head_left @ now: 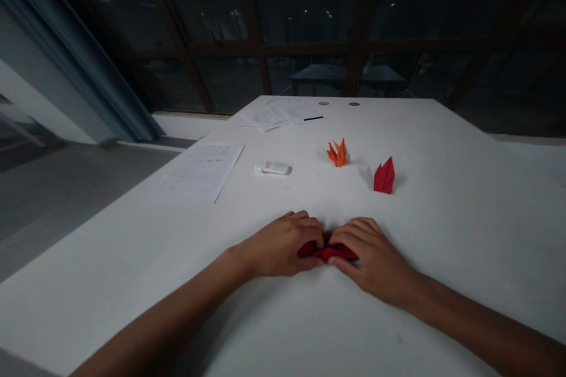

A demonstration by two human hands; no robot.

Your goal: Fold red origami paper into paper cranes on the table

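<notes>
A piece of dark red folded paper (332, 253) lies low over the white table, pinched from both sides. My left hand (289, 244) is closed on its left end, the thumb below and the curled fingers above. On the other end, my right hand (374, 253) grips it the same way, fingertips close to those of the left. Parts of the paper are hidden under the fingers. Beyond my hands stand an orange folded-paper figure (338, 153) with several points and a red folded-paper piece (384, 176) to its right.
A white bottle (273, 168) lies on its side on the white table (464, 206). Left of it is a printed sheet (201, 171). More papers (278, 112) and a black pen (313, 118) are at the far end, near two round table fittings (354, 104). Dark windows stand behind.
</notes>
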